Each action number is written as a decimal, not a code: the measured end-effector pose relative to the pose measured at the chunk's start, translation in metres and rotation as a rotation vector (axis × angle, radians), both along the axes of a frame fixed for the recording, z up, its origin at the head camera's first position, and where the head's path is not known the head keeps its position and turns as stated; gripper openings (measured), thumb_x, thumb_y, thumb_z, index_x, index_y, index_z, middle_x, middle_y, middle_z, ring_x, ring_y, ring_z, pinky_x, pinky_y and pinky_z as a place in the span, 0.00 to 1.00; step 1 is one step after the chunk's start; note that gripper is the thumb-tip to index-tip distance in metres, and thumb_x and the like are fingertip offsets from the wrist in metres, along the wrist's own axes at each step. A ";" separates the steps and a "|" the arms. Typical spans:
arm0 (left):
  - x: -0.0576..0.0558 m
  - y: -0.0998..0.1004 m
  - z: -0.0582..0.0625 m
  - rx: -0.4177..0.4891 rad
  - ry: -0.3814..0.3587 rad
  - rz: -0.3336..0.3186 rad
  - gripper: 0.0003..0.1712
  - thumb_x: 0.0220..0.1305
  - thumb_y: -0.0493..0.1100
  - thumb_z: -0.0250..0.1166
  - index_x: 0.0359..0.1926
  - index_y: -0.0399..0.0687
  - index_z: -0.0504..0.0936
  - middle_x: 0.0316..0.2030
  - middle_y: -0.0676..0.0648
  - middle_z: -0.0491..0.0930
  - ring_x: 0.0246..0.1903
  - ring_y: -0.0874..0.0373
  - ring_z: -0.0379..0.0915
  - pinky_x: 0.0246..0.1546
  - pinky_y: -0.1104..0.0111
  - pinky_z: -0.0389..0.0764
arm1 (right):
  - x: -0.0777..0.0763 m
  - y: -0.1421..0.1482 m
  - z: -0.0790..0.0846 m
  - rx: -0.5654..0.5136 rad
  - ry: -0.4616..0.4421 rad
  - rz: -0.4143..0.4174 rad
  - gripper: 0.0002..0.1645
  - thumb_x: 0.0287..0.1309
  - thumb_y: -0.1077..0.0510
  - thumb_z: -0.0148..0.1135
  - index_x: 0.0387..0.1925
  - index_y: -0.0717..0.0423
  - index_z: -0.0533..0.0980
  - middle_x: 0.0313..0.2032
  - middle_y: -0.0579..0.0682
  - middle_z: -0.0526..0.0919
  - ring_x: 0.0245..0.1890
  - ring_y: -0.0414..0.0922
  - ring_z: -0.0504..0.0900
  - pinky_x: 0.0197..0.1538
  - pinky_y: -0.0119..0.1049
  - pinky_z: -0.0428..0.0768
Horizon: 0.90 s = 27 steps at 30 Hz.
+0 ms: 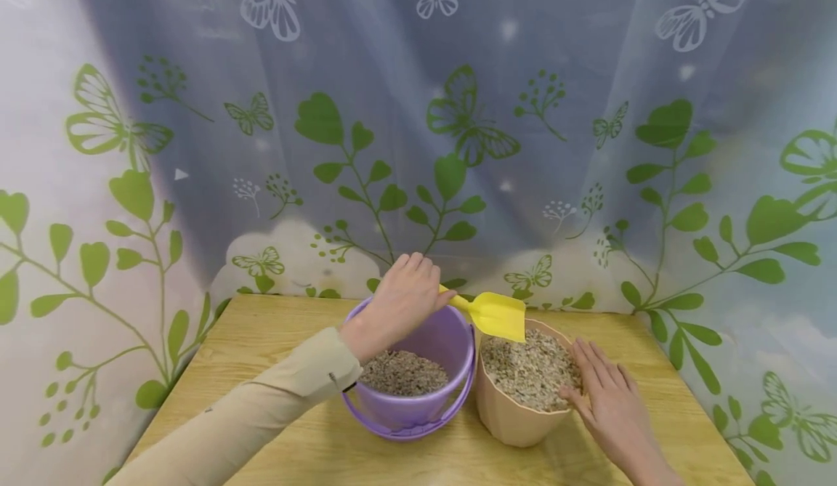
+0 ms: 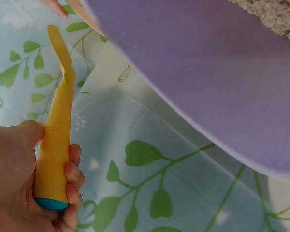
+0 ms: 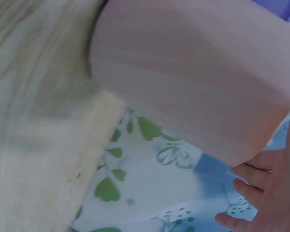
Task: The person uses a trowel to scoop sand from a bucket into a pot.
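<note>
A yellow toy shovel point(image 1: 498, 314) is gripped by its handle in my left hand point(image 1: 400, 298), above the purple bucket point(image 1: 461, 341). In the left wrist view my fingers wrap round the shovel handle point(image 2: 55, 145), which has a teal end. The shovel's blade hangs over the left rim of the peach pot point(image 1: 516, 428), which is nearly full of sandy gravel point(image 1: 532, 373). Lower in the purple bucket lies more gravel point(image 1: 407, 374). My right hand point(image 1: 611, 399) rests against the right side of the pot's rim with straight, spread fingers point(image 3: 251, 174).
Bucket and pot stand side by side on a wooden table point(image 1: 288, 341). The bucket's purple handle point(image 1: 418, 430) is folded down at its front. Behind the table hangs a curtain point(image 1: 405, 173) printed with leaves and butterflies, reaching round both sides.
</note>
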<state>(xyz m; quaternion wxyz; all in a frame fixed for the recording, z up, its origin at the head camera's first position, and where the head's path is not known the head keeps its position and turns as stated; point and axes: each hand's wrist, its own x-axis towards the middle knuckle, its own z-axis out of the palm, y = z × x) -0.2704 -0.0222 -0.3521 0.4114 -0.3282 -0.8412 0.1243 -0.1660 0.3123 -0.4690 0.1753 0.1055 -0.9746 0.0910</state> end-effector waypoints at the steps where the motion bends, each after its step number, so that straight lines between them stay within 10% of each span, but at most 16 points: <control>1: 0.000 -0.003 -0.002 0.018 -0.003 -0.010 0.26 0.72 0.61 0.60 0.25 0.47 0.74 0.23 0.51 0.72 0.28 0.56 0.66 0.34 0.68 0.67 | 0.000 -0.003 0.002 0.007 0.011 0.008 0.46 0.72 0.39 0.56 0.79 0.55 0.51 0.75 0.63 0.60 0.71 0.64 0.61 0.67 0.67 0.58; 10: 0.000 -0.040 -0.012 0.062 -0.021 -0.005 0.25 0.67 0.59 0.66 0.24 0.44 0.74 0.23 0.49 0.73 0.28 0.54 0.68 0.34 0.67 0.69 | -0.015 -0.049 0.017 0.045 0.113 0.127 0.48 0.66 0.42 0.63 0.77 0.58 0.56 0.74 0.59 0.63 0.73 0.59 0.61 0.71 0.59 0.60; 20: 0.000 -0.080 -0.019 -0.003 -0.033 0.082 0.26 0.64 0.58 0.70 0.25 0.39 0.79 0.24 0.46 0.79 0.29 0.52 0.72 0.35 0.65 0.72 | -0.040 -0.101 0.015 0.046 0.250 0.282 0.54 0.70 0.25 0.25 0.71 0.64 0.66 0.69 0.61 0.70 0.69 0.60 0.70 0.64 0.62 0.69; 27: 0.008 -0.085 -0.018 -0.250 -0.133 0.211 0.26 0.65 0.60 0.67 0.20 0.45 0.76 0.20 0.50 0.75 0.27 0.56 0.68 0.37 0.65 0.69 | -0.046 -0.120 0.012 0.061 0.189 0.310 0.55 0.69 0.24 0.27 0.70 0.65 0.66 0.70 0.60 0.69 0.69 0.59 0.69 0.66 0.60 0.68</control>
